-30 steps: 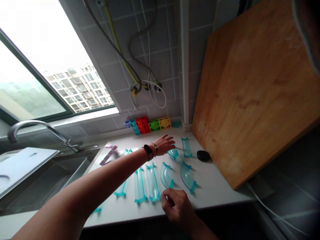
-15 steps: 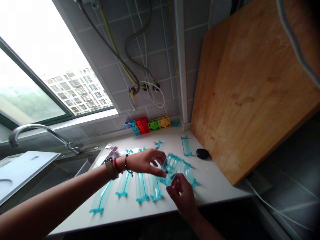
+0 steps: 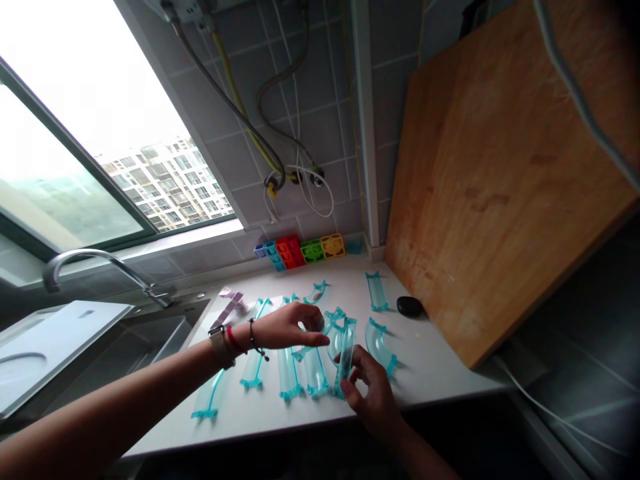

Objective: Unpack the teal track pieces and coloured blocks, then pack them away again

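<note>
Teal piece (image 3: 347, 343) pinched in the right hand (image 3: 374, 390); slack could drop it off the worktop's (image 3: 440, 373) front edge. Left hand's (image 3: 290, 327) grip, can't tell.

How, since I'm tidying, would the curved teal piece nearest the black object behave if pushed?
The curved teal piece is probably light, since it looks thin and see-through. It seems stiff rather than floppy: its bend looks moulded. Lying low on the counter, it would likely slide rather than roll.
</note>
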Available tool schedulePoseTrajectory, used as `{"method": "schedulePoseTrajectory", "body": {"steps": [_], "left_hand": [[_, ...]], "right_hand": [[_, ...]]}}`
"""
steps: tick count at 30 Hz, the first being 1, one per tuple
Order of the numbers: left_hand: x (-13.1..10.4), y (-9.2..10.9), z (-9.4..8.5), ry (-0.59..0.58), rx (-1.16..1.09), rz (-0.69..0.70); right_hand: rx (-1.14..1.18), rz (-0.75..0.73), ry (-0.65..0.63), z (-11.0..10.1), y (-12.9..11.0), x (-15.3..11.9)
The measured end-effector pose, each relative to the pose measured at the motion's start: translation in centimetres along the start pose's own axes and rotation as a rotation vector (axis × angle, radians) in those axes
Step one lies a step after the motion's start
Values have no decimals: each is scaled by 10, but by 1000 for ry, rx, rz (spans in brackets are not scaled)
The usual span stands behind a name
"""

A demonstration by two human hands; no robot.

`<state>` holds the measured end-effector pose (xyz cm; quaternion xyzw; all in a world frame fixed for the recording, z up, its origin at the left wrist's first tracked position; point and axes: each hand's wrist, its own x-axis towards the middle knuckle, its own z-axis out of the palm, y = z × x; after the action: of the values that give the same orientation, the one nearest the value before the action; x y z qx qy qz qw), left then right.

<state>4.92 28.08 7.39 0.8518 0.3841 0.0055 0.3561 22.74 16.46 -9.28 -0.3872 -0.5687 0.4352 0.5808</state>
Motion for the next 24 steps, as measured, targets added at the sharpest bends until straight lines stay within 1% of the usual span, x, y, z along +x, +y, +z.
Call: {"method": "schedulePoseTrajectory", "body": {"steps": [2,4,6,8,10,13,16,18,20,22,24], "left_hand": [[11,-10,-9,110,158,-6],[27,-21,-17,207,259,-31],[48,-31,-22,282,326,-64],[74,-36,-22,338,392,-98],[102,-39,-17,357,452,-132],[139,-39,0,333,535,-172],[166,-40,19,294,584,-199],[176,-41,28,278,586,-215],[176,-42,30,286,569,-218],[166,-39,28,323,536,-201],[142,-33,23,368,484,-157]], "right_hand": [[32,34,33,-1,0,1],[50,51,49,-1,1,2],[59,51,46,0,2,2],[63,44,42,1,2,1],[63,41,32,2,1,1],[67,44,-9,1,-1,2],[58,42,-33,0,-2,3],[47,36,-35,0,-3,3],[42,29,-40,0,-4,4],[38,22,-47,-1,-4,4],[26,11,-47,-1,-5,4]]}}
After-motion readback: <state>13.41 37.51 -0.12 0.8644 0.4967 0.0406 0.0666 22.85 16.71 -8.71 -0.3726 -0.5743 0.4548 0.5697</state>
